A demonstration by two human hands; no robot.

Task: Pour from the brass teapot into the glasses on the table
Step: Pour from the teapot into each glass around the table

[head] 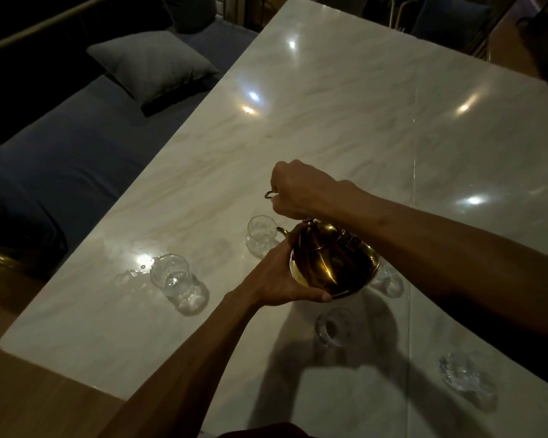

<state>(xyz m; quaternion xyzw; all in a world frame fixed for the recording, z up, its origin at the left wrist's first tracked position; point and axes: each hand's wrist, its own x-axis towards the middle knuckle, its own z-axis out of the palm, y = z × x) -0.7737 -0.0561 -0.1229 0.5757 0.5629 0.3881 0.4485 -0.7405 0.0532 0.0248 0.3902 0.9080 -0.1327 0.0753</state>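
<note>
The brass teapot [328, 259] hangs tilted above the marble table [345, 121], its spout [282, 230] at the rim of a clear glass [260, 235]. My right hand [301, 189] is closed on the teapot's handle from above. My left hand [280, 275] cups the pot's body from the left and below. A second glass [171, 275] stands to the left. A third glass [336, 327] stands nearer me in the pot's shadow, and another glass [388, 278] shows partly behind the pot. One more glass [462, 374] sits at the lower right.
A dark blue bench [76, 137] with a grey cushion [152, 64] runs along the table's left side. A wooden surface [29, 390] borders the table's near left corner. Chairs [450, 17] stand at the far end.
</note>
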